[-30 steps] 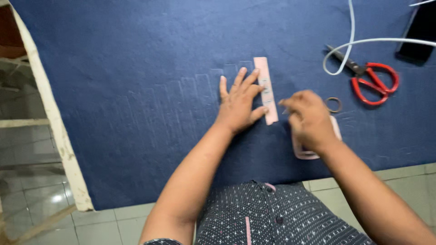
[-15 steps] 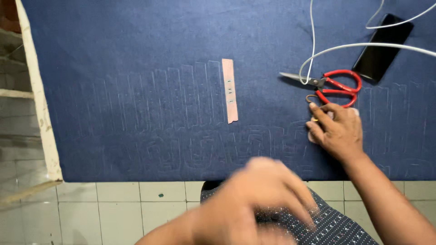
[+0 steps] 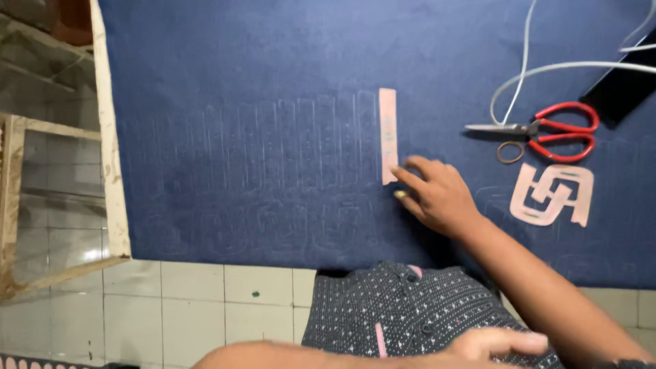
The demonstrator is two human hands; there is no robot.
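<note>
head view: right hand [image 3: 437, 195] rests on the blue cloth [image 3: 239, 82], fingers loosely spread, fingertips touching the strip's [image 3: 387, 133] lower end. left hand [image 3: 502, 342] hangs empty near the shirt. best to pin the strip flat, aligned with the chalk outlines.

red-handled scissors [image 3: 547, 131], rubber band [image 3: 510, 152], white cable [image 3: 526, 65]

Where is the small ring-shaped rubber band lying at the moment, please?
In the head view, the rubber band lies on the blue fabric at the right, just below the blades of the red-handled scissors.
</note>
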